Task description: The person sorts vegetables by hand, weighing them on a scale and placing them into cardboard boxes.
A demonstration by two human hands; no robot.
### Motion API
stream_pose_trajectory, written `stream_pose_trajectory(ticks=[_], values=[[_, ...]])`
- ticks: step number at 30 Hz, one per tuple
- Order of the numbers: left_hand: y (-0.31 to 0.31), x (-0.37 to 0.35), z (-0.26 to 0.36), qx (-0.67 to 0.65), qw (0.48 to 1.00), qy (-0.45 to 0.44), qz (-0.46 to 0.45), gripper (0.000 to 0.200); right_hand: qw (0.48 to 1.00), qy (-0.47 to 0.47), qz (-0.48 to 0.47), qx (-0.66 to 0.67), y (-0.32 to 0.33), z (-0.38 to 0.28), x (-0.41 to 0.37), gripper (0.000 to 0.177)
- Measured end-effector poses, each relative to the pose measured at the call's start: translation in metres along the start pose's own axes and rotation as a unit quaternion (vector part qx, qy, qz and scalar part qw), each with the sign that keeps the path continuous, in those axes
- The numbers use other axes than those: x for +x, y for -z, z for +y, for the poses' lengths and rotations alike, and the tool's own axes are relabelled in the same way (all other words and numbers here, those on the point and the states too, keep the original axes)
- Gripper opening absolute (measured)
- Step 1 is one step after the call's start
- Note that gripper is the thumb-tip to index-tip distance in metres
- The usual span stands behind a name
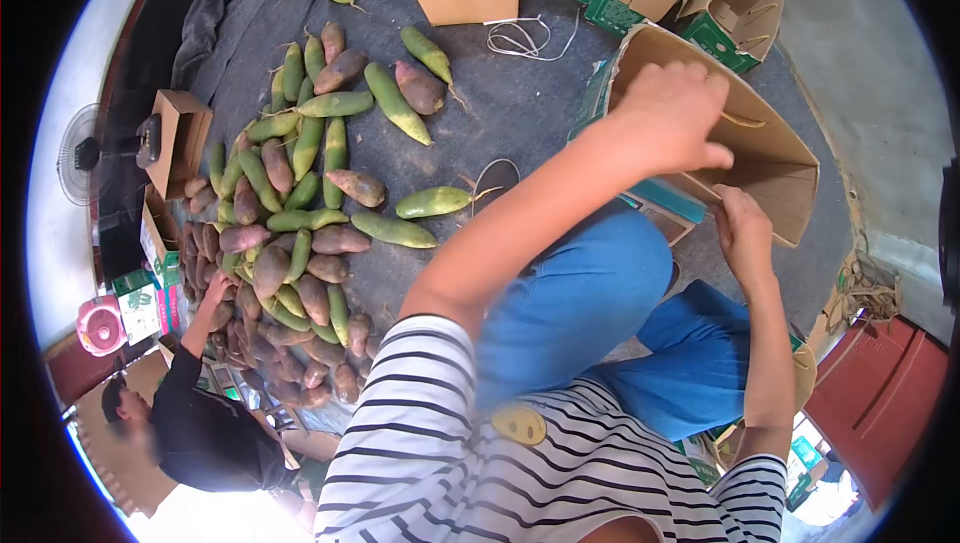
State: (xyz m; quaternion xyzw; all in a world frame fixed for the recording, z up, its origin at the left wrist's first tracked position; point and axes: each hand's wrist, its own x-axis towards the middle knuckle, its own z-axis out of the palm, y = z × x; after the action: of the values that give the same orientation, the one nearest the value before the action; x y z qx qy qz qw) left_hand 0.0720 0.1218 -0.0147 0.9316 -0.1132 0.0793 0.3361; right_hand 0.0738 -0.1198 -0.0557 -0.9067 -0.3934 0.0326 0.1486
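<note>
Dark floor [500, 108] | 1 near carton [775, 143] | right grip [742, 225]: pinching its edge | left grip [672, 118]: cannot tell | 3 green cartons [618, 15] beyond

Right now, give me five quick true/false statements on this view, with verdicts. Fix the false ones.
1. The right hand is at the rim of the open carton. True.
2. The left hand rests on the vegetable pile. False: it is over the open carton.
3. Long green vegetables lie on the dark floor covering. True.
4. The co-worker's hand is inside the open carton. False: the co-worker's hand is at the vegetable pile.
5. The trousers of the person in the striped shirt are blue. True.
</note>
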Motion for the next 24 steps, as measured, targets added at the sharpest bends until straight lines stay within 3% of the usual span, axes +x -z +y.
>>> stream_pose_trajectory(ticks=[1,3,5,8,9,11,13,15,17,21,22,24], values=[[0.008,-0.012,-0.007,-0.032,0.996,-0.024,0.085,0.054,1.0,-0.002,-0.006,0.0,0.001,-0.001,0.001,0.021],[0.024,-0.051,-0.027,-0.08,0.982,0.04,0.169,0.048,1.0,-0.004,-0.008,0.002,0.001,-0.001,0.002,0.021],[0.012,-0.105,-0.068,-0.069,0.967,0.16,0.185,0.044,1.0,-0.005,-0.004,0.007,0.001,-0.001,0.003,0.021],[-0.021,-0.21,-0.144,0.069,0.944,0.309,0.095,0.042,1.0,-0.005,-0.007,0.012,0.002,0.0,0.004,0.022],[-0.04,-0.252,-0.179,0.087,0.922,0.355,0.125,0.046,1.0,-0.006,-0.01,0.013,0.002,-0.001,0.004,0.022],[-0.063,-0.33,-0.247,0.13,0.858,0.45,0.212,0.053,1.0,-0.01,-0.016,0.014,0.002,-0.003,0.006,0.022],[-0.065,-0.384,-0.298,0.148,0.751,0.576,0.287,0.065,1.0,-0.014,-0.013,0.006,0.0,-0.003,0.008,0.021],[-0.058,-0.411,-0.325,0.103,0.663,0.691,0.269,0.093,1.0,-0.022,-0.018,-0.003,-0.001,-0.002,0.01,0.02],[-0.058,-0.421,-0.343,0.058,0.589,0.748,0.301,0.108,0.999,-0.038,-0.03,-0.012,-0.002,-0.002,0.011,0.02],[-0.076,-0.435,-0.381,-0.067,0.511,0.776,0.364,0.115,0.999,-0.044,-0.025,-0.019,-0.001,-0.008,0.016,0.019],[-0.072,-0.427,-0.381,-0.079,0.493,0.79,0.354,0.114,0.998,-0.046,-0.023,-0.021,-0.001,-0.008,0.017,0.019],[-0.076,-0.422,-0.377,-0.16,0.47,0.764,0.411,0.095,0.998,-0.049,-0.019,-0.025,-0.002,-0.006,0.017,0.019]])
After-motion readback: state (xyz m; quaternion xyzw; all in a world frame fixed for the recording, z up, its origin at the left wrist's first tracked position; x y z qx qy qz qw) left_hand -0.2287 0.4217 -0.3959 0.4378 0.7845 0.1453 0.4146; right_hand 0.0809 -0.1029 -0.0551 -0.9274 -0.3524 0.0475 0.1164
